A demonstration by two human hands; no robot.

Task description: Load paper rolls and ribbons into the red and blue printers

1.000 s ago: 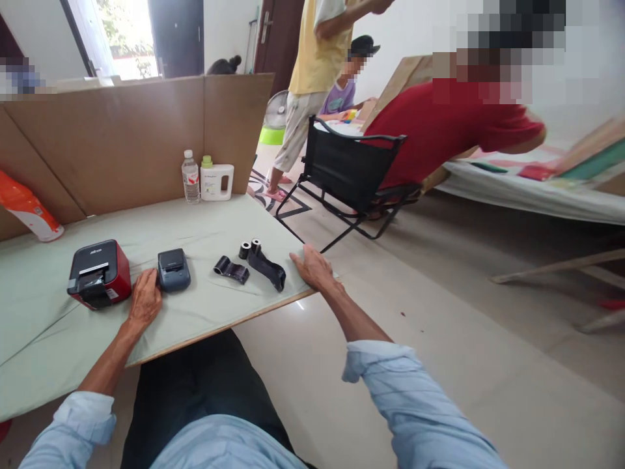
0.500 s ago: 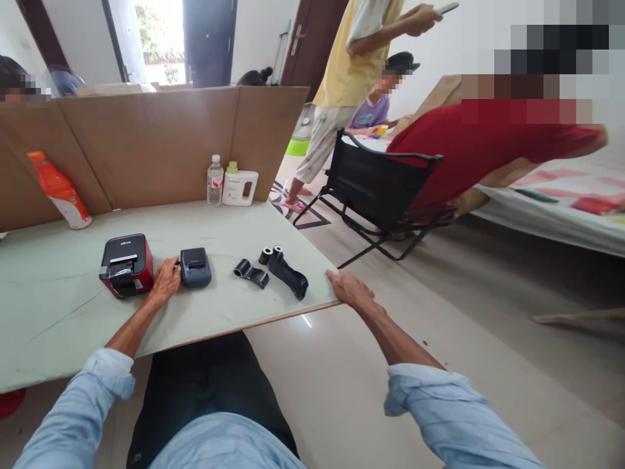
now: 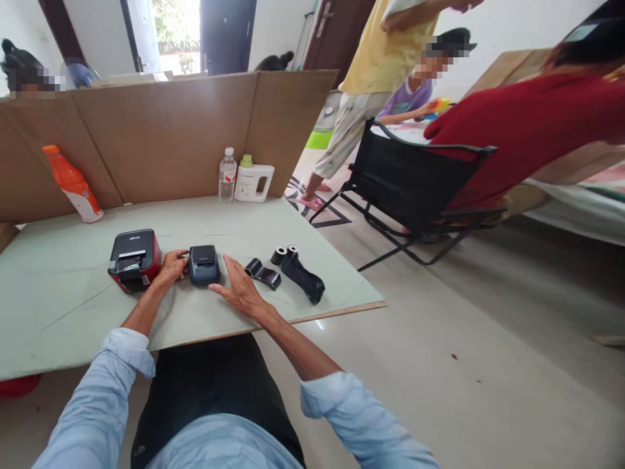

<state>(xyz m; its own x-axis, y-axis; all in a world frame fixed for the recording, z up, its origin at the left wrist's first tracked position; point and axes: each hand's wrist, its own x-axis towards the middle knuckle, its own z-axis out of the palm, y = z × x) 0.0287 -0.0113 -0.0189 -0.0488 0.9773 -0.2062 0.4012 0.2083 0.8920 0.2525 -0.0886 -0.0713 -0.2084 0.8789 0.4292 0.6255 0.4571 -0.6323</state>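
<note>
On the pale green tabletop (image 3: 161, 329) stands a small dark blue-grey portable label printer (image 3: 204, 266). My left hand (image 3: 172, 267) rests at its left side, index finger stretched toward it and the other fingers loosely bent. Whether the fingertips touch the printer I cannot tell. To its right, my right hand (image 3: 240, 290) is open, thumb and fingers spread, with nothing in it. A larger red and black label printer (image 3: 134, 260) sits just left of my left hand. Beyond my right hand lie a short black ribbon roll (image 3: 263, 273) and a longer black ribbon (image 3: 303, 277) with two small rolls.
A cardboard screen (image 3: 185, 140) borders the table's far side. Before it stand an orange bottle (image 3: 75, 185), a clear water bottle (image 3: 227, 176) and a white jug (image 3: 254, 182). Right of the table are a black folding chair (image 3: 415, 172) with a seated person in red, and other people.
My right hand has left the table's right corner and moved left to beside the small printer, opening out. My left hand stays by the printer's left side. The view has shifted slightly.
</note>
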